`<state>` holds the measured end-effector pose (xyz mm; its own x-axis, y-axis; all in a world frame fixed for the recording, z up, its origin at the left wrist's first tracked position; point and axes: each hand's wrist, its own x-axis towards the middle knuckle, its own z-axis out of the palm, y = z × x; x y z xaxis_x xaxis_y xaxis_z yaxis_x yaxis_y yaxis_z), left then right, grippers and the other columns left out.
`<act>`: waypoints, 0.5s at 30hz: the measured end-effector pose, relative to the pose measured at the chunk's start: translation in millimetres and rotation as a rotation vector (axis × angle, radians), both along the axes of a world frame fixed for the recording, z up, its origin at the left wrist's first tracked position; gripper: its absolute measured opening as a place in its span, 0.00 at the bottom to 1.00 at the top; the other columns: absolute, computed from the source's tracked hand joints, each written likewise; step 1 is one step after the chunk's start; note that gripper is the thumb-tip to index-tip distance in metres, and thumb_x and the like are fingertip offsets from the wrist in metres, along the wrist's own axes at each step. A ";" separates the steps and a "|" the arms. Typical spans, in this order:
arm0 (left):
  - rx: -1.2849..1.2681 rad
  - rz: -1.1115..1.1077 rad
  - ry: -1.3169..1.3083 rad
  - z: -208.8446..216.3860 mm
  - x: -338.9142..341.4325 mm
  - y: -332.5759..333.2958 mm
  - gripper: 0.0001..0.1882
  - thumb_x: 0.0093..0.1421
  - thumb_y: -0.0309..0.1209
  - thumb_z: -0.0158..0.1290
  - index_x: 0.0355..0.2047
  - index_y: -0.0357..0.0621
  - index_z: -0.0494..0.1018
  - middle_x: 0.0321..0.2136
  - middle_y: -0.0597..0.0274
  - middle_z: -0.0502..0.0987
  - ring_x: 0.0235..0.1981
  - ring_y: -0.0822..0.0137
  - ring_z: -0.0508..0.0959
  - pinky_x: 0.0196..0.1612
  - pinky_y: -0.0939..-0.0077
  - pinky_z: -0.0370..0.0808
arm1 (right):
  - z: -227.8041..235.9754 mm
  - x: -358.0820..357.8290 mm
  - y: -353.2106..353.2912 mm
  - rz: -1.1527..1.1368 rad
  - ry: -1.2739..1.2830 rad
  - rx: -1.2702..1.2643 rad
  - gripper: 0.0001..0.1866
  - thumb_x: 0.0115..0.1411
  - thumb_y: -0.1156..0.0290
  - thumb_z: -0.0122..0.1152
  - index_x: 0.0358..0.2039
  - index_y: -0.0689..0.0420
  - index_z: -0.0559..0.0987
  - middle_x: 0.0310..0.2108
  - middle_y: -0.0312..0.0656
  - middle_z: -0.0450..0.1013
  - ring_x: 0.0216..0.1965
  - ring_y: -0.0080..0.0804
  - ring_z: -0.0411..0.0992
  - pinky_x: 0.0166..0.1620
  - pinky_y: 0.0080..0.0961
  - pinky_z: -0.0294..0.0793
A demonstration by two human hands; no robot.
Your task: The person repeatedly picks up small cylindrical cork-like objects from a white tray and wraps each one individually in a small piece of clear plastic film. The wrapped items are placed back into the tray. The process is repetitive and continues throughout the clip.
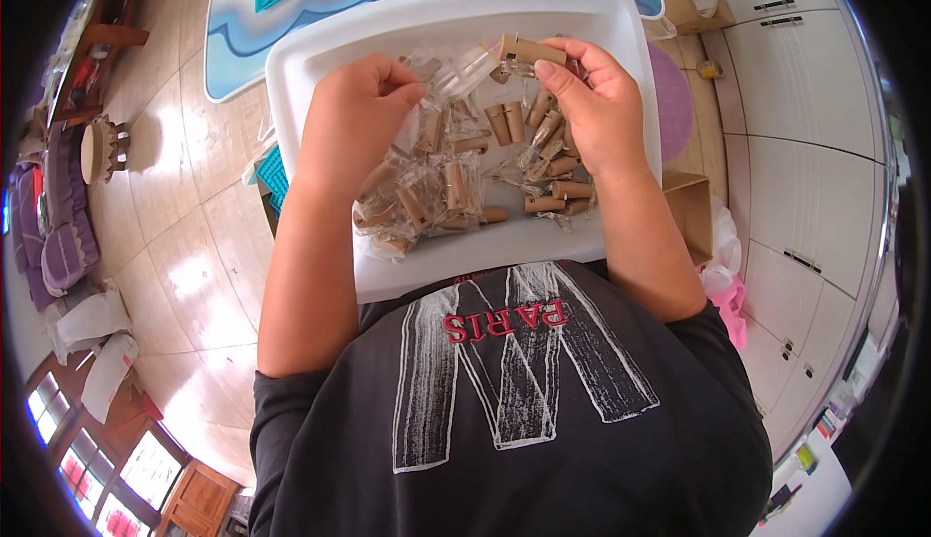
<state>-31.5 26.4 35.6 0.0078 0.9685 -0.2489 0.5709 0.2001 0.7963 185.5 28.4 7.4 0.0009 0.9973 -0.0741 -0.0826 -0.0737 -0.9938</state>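
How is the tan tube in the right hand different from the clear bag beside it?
You can see through the clear bag, but not the tan tube. The tube looks straight and rounded; the bag looks crinkly. The right hand holds the tube; the left hand pinches the bag. Both are above the white tub.

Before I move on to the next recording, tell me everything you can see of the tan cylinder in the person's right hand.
The tan cylinder is short and smooth-looking, perhaps plastic or card, with a small dark mark on its side near the left end. It slants slightly down to the right in the picture, its right end gripped by the right hand, above the white tub. Clear plastic lies close to its left end; whether they touch is unclear.
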 end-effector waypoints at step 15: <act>-0.161 -0.010 -0.529 -1.6 3.6 -4.5 0.07 0.52 0.26 0.57 0.27 0.34 0.73 0.19 0.63 0.75 0.19 0.77 0.74 0.23 0.87 0.69 | -7.4 -9.5 -8.3 0.044 -0.311 0.375 0.14 0.49 0.77 0.64 0.38 0.61 0.76 0.25 0.34 0.70 0.24 0.16 0.65 0.28 0.14 0.66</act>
<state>-27.9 21.9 34.0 0.1810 0.9178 -0.3534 0.1036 0.3396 0.9349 176.0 20.2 0.0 -0.0771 0.9547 0.2875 0.2172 0.2975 -0.9297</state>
